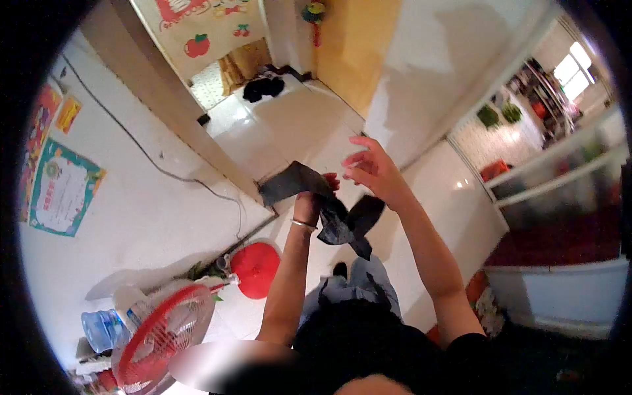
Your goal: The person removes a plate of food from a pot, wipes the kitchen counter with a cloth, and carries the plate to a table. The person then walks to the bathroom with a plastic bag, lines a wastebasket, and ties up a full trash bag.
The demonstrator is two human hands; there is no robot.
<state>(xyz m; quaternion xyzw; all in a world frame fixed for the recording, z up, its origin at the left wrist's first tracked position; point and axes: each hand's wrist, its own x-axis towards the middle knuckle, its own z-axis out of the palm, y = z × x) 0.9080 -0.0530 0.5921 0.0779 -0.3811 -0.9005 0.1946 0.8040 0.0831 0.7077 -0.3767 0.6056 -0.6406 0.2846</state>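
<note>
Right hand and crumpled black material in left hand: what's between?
Fingertips of the left hand, poking past the black material; otherwise only pale floor tiles before the right hand. Head view.

A white wall (151, 217) runs down the left, carrying a teal-bordered paper certificate (64, 189) and a thin dark cable (138, 146). Glossy pale floor tiles (283, 128) catch bright reflections. At the top hangs a cream cloth curtain with red fruit prints (204, 46), near a yellow wooden door (352, 49). A red-rimmed standing fan (164, 336) sits lower left, between a clear blue water bottle (103, 331) and a round red plastic base (255, 270), perhaps the fan's own. On the right, a white-framed opening shows a cluttered room and a bright window (574, 71).
</note>
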